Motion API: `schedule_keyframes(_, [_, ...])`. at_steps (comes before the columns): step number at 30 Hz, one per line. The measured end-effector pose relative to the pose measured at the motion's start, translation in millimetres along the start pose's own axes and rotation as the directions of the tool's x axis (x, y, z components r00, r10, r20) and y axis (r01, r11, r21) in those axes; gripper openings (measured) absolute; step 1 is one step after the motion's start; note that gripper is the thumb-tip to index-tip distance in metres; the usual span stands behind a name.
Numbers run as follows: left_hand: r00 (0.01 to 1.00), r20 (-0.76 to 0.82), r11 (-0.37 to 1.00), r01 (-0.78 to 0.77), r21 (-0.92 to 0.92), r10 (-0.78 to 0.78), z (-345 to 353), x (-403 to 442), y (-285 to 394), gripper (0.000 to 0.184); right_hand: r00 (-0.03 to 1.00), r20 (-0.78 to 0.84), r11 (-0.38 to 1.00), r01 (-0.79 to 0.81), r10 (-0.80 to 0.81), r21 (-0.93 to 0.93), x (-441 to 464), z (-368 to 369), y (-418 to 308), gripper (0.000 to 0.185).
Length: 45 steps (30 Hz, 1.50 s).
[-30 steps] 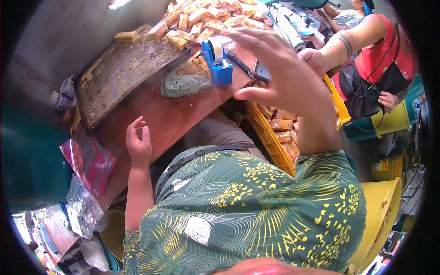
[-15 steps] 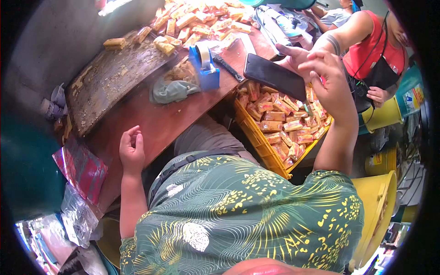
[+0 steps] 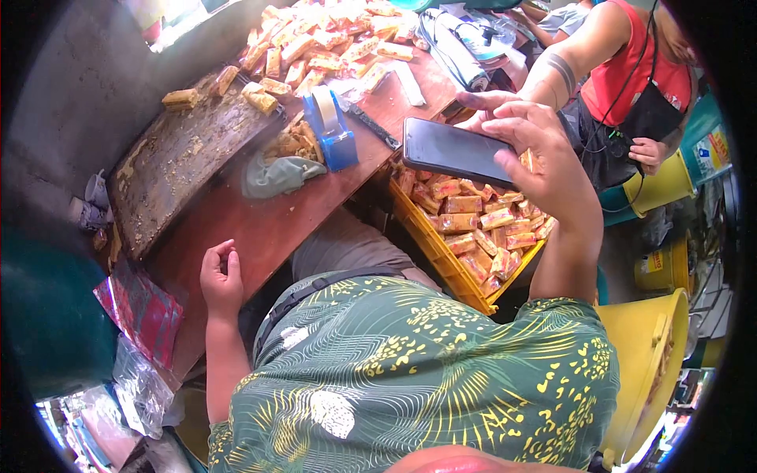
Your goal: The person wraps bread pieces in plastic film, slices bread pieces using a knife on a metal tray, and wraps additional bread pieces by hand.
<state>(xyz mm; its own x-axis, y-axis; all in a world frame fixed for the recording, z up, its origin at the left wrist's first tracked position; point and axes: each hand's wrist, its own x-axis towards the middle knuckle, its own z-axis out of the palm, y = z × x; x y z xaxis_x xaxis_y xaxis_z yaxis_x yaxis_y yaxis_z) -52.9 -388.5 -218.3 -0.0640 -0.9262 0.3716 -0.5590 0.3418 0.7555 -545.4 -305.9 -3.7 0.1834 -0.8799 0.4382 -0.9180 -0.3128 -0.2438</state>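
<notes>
A black smartphone [image 3: 451,148] with a dark screen is held above the crate of wrapped bars. My right hand [image 3: 544,154] grips its right end, thumb across the front and fingers at the upper edge. Just behind the phone's top edge is another person's hand [image 3: 485,106]; whether it still touches the phone I cannot tell. Over the near edge of the reddish-brown table [image 3: 213,213], my left hand [image 3: 221,276] is loosely curled, thumb apart, with nothing in it. Beneath the phone, a yellow crate [image 3: 441,260] holds many wrapped yellow bars [image 3: 461,205].
A blue tape dispenser [image 3: 337,146], a grey-green cloth [image 3: 276,175] and a worn board [image 3: 181,158] lie on the table. Wrapped bars [image 3: 315,39] are heaped at the back. A person in a red top [image 3: 611,59] stands at right, near a yellow bucket [image 3: 643,370].
My right hand has closed onto the phone, its thumb now over the front. The phone has shifted slightly left and down in view. My left hand stays by the table edge.
</notes>
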Motion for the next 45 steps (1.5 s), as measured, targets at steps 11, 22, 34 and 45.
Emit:
schedule_keyframes(11, [1.0,0.021,1.0,-0.004,0.016,0.003,1.6,1.2,0.7,0.016,0.966,0.247,0.997,-0.066,0.071,-0.029,-5.7,10.1,6.6,0.081])
schedule_keyframes(22, [1.0,0.021,1.0,0.002,0.014,-0.002,1.9,1.2,0.6,0.016,0.954,0.292,0.997,-0.076,0.072,0.003,2.3,21.6,2.6,0.09])
schedule_keyframes(34, [0.947,0.318,0.768,0.177,-0.616,0.036,16.1,9.3,76.3,0.042,0.972,0.057,0.97,0.221,-0.228,0.105,37.2,49.9,-86.7,0.093])
schedule_keyframes(45, [0.955,0.289,0.418,0.234,-0.878,0.073,2.9,-4.0,86.3,0.098,0.874,0.277,0.876,0.276,-0.4,0.396,79.2,172.2,-186.5,0.095])
